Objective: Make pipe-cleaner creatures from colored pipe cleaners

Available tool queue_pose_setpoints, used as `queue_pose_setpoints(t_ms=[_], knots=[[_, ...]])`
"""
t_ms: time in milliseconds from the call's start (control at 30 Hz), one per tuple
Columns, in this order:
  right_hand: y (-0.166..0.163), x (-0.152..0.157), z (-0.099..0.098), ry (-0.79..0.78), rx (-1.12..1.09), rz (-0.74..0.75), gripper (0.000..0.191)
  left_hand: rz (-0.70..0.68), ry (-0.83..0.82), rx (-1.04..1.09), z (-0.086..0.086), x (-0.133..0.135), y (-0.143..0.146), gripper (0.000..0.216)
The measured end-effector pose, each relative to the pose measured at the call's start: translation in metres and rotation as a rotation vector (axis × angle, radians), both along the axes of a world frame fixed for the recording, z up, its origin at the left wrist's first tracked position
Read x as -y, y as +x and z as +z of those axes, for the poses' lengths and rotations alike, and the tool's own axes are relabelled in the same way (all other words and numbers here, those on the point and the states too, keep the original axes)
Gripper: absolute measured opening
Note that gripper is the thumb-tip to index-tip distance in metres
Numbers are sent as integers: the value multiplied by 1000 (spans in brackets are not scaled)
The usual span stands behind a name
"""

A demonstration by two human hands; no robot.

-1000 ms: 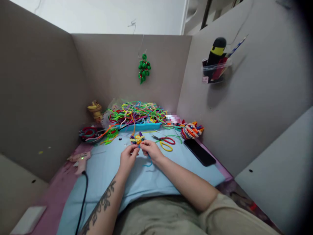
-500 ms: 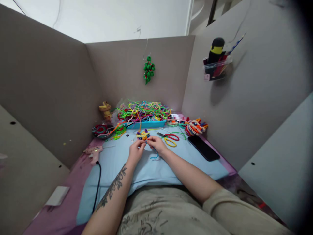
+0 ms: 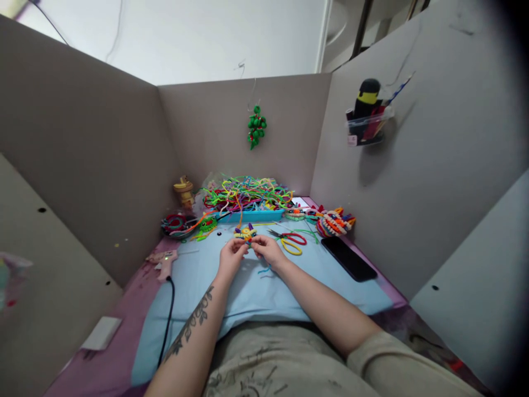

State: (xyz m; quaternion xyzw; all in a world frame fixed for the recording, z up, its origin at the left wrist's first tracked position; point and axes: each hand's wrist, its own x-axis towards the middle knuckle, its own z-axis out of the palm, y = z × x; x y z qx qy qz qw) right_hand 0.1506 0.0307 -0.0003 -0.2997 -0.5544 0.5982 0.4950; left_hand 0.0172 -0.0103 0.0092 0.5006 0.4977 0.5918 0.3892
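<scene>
A small knotted cord figure (image 3: 245, 232), yellow and cream with purple tips and some blue and red, is at the middle of the light blue cloth (image 3: 198, 292). My left hand (image 3: 233, 252) pinches its near side, thumb and fingers together. From the right, my right hand (image 3: 268, 249) pinches the same side, its fingertips almost touching the left ones. What lies right between the fingertips is partly hidden. A blue cord end (image 3: 264, 270) trails below my right hand. Scissors (image 3: 291, 242) with one red and one yellow handle lie just right of the hands.
Behind the hands, a blue tray (image 3: 252, 216) overflows with coloured cords (image 3: 248, 193). A pink glue gun (image 3: 166, 263) with a black cable lies left. A phone (image 3: 347, 258) and a striped cord bundle (image 3: 334, 223) lie right. Grey panels (image 3: 243, 124) enclose three sides; a green frog-like piece (image 3: 207, 223) sits left.
The head view has tilted up slightly, so everything sits a little lower in the picture. Both hands remain at the knotted figure, with the fingers slightly shifted.
</scene>
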Motion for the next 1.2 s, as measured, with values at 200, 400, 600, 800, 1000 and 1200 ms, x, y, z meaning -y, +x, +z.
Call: queue_pose_setpoints(t_ms=[200, 400, 600, 800, 1000, 1200], knots=[[2, -1, 1, 38, 32, -1, 23, -96, -87, 91, 1, 0, 1, 34], [5, -2, 1, -92, -83, 121, 28, -337, -193, 308, 8, 5, 1, 32], [7, -1, 4, -126, -81, 210, 27, -464, -315, 403, 5, 6, -4, 27], [7, -6, -1, -10, -29, 132, 24, -394, -308, 374, 7, 7, 0, 31], [4, -8, -6, 44, 9, 61, 22, -251, -158, 150, 2, 4, 3, 36], [6, -2, 2, 71, 63, 53, 23, -197, -118, 107, -4, -3, -1, 31]])
